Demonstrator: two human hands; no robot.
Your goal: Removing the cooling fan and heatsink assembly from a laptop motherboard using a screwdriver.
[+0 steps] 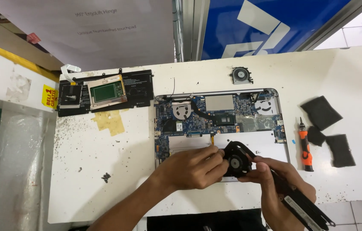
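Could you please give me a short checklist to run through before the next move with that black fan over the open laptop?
1. Black fan held by both hands: ok, left hand and right hand both grip it.
2. Fan blades free of damage: cannot tell, too small.
3. Open laptop with its board exposed: ok.
4. Orange screwdriver on the table by the right hand: ok.
5. Loose screws kept together: ok, small pile on the left.
6. Second fan lying apart from the laptop: ok.

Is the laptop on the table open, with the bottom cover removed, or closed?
Open. The laptop lies with no bottom cover; its blue circuit board is exposed. Both hands, left hand and right hand, hold a black fan above it.
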